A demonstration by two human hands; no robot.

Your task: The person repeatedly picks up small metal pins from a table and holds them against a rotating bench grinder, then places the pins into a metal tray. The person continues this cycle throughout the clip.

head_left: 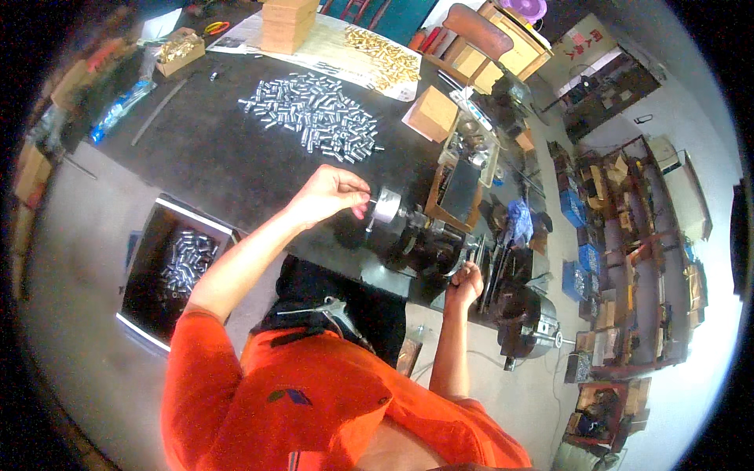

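Observation:
My left hand (334,195) is closed in a pinch beside a silver cylindrical metal head (386,205) on a small dark bench machine (428,245). Whatever its fingertips hold is too small to make out. Low on the machine's right side, my right hand (465,286) is curled closed, and the thing inside its grip is hidden. A broad pile of short silver metal sleeves (318,116) lies on the dark bench beyond my left hand. More silver sleeves (188,263) fill part of a white-rimmed dark bin (140,334) at the lower left.
Brass-coloured pieces (385,59) lie on a paper sheet (330,69) at the back, beside stacked cardboard boxes (284,31). A wooden tray (453,206) adjoins the machine. A second dark machine (526,322) stands right of my right hand. Loaded shelves (628,263) line the right wall.

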